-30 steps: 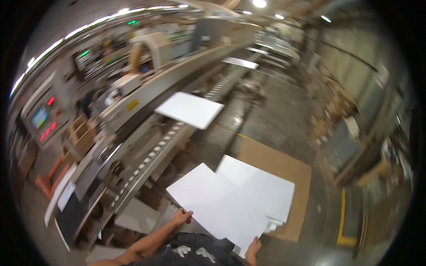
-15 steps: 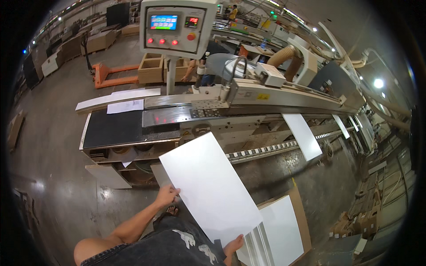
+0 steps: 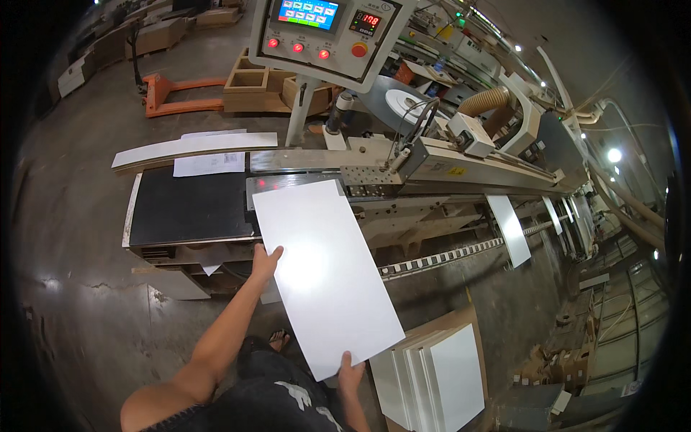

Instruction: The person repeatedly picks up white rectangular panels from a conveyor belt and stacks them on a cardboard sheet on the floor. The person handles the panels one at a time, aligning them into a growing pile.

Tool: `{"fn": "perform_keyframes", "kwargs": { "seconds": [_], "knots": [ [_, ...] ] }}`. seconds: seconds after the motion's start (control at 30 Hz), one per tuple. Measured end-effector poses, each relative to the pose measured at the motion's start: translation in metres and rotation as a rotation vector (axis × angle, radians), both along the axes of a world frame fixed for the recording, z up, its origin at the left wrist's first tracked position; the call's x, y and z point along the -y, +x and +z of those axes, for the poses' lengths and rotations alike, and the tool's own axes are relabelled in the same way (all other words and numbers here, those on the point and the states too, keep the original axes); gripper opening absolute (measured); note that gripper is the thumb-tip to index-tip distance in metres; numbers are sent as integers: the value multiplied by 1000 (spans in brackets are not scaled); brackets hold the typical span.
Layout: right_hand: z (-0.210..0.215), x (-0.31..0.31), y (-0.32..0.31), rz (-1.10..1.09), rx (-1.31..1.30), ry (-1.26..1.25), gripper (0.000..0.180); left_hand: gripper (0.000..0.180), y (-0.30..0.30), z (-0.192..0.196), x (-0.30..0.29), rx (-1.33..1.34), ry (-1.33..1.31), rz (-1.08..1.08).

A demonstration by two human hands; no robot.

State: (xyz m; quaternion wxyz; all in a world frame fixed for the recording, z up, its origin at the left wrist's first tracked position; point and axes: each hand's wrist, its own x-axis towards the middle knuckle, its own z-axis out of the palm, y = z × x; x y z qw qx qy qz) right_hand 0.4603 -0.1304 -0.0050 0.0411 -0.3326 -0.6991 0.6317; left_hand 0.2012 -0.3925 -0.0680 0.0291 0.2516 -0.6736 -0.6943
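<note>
A white rectangular panel [image 3: 331, 277] is held out in front of me, its far edge over the metal infeed table [image 3: 288, 183] of a long machine. My left hand [image 3: 265, 263] grips the panel's left edge, thumb on top and fingers hidden below. At the near edge, my right hand [image 3: 350, 373] holds it with the thumb on the upper face; its other fingers are mostly hidden. Beside my right hand, a stack of white panels [image 3: 457, 378] leans on the floor.
A control box [image 3: 327, 36] with a lit screen stands behind the infeed. To its left are a black worktop [image 3: 188, 209], paper sheets [image 3: 209, 164] and an orange pallet jack [image 3: 162, 97]. Another white panel [image 3: 509, 230] sticks out of the machine at right, above a roller rail [image 3: 450, 250].
Both hands have carried the panel forward, so its far end now overlaps the infeed table. My view has shifted a little closer to the machine.
</note>
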Motion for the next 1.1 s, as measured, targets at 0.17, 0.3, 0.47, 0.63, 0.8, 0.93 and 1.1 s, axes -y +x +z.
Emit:
{"fn": "perform_keyframes", "kwargs": {
  "seconds": [0.17,0.3,0.47,0.63,0.8,0.93,1.1],
  "knots": [
    [17,30,-25,137,40,-269,44,48,-61,-5,3,31,146,128],
    [13,49,-40,73,74,-248,44,53,-83,-7,9,33,119,113],
    [-14,49,-44,46,57,-196,43,60,-91,18,7,76,234,78],
    [2,30,-63,-17,156,-63,43,61,-107,20,-15,116,253,72],
    [-1,-24,-88,2,163,-35,47,60,-136,3,-65,82,205,76],
    [-66,-95,-90,38,57,176,46,61,-156,6,-120,80,119,62],
    [-18,-123,-127,28,142,-65,43,65,-180,-9,-164,48,48,70]
  ]
}}
